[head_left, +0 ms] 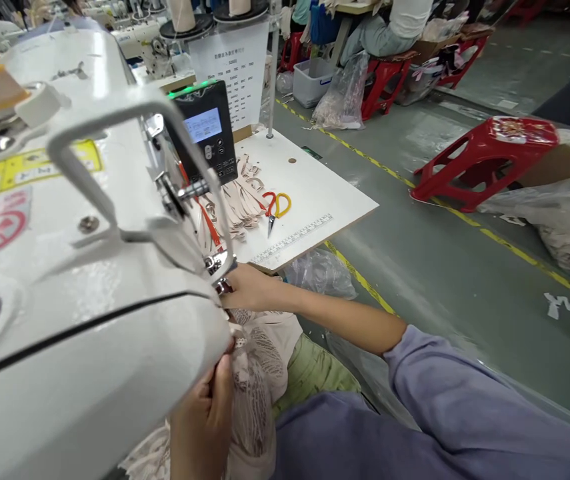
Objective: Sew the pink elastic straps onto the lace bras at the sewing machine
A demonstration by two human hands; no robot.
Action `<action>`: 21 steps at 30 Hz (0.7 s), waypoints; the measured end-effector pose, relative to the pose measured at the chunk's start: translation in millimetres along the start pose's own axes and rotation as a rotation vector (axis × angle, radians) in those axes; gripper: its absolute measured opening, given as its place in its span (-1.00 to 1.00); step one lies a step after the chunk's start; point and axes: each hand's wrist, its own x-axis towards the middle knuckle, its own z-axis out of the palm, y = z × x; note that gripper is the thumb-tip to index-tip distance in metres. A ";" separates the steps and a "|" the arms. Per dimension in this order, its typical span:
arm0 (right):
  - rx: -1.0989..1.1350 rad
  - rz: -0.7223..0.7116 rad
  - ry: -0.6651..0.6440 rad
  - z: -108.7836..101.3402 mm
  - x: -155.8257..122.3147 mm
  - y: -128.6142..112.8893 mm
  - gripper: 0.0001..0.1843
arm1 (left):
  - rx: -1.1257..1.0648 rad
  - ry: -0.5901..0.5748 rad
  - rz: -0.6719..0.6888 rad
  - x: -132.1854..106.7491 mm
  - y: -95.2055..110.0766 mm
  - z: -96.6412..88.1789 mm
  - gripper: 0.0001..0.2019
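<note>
My left hand is at the bottom of the view, closed on a piece of pale lace fabric that hangs over my lap. It sits right under the white head of the sewing machine. My right hand reaches in from the right, in a lilac sleeve, to the presser foot area. Its fingertips are hidden behind the machine head, so I cannot see whether they are open or closed.
A black control panel is fixed to the machine. On the white table lie red and yellow scissors and a pile of pale strips. A red stool lies tipped on the grey floor. Plastic bags and a seated person are beyond.
</note>
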 end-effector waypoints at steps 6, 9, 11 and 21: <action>0.026 -0.112 0.052 8.8 3.1 16.5 -0.94 | 0.191 0.085 0.135 -6.5 -11.6 -1.7 -0.66; 0.044 -0.113 0.091 12.3 2.6 17.7 -0.92 | 0.243 0.101 0.171 -7.2 -15.9 -2.8 -0.68; 0.048 -0.113 0.106 14.2 2.0 16.4 -0.91 | 0.270 0.119 0.173 -7.6 -17.2 -3.5 -0.69; 0.018 -0.089 0.129 15.8 1.8 13.2 -0.86 | 0.256 0.112 0.152 -8.4 -16.3 -2.3 -0.69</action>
